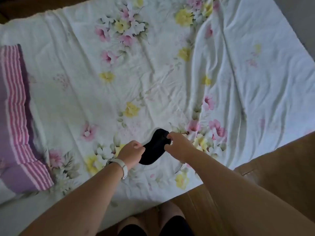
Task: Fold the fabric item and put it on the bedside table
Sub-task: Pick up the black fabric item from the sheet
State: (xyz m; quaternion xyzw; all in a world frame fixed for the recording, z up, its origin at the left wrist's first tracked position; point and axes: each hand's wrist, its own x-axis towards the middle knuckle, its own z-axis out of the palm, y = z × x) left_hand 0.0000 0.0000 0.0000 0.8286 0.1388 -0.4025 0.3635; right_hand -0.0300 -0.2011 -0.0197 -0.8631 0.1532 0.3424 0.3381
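A small black fabric item point(154, 149), shaped like a short sock, is held just above the near part of the bed. My left hand point(130, 152), with a white band on its wrist, pinches the item's left edge. The upper right end is pinched by my right hand point(179, 145). The fabric hangs stretched between both hands, its lower end drooping toward the sheet. No bedside table is in view.
The bed is covered by a wrinkled white sheet with pink and yellow flowers point(153, 74). A purple pillow with pink stripes point(17, 120) lies at the left. A wooden floor point(281, 167) runs along the bed's near right edge. My legs show at the bottom.
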